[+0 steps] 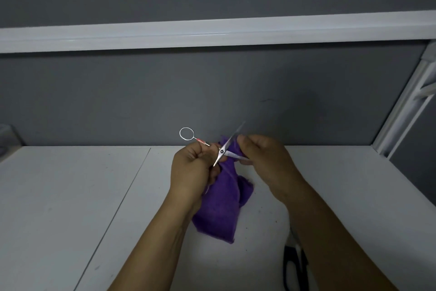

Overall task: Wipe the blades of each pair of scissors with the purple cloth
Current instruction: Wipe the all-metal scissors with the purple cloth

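Now, head view: scissors (221, 151) and purple cloth (221, 208) held above a white counter (70, 196).
Curled fingers of the left hand (191, 168) grip the handle shank, blades spread open; the right hand (262, 161) pinches the cloth at one blade. Red shank mark too small to read.

Scissors (222, 151), between left hand (191, 168) and right hand (262, 161): bare metal, silver, polished, glossy; thin ring handle, small red band on shank.
Purple cloth (219, 208), under both hands: soft fabric, fuzzy nap, matt.
Table (70, 196), below hands: white, smooth, matt, few dark specks.
Wall (118, 97), beyond hands: grey, matt.
Black-handled scissors (289, 250), by right forearm: handles plastic-looking, slight sheen.
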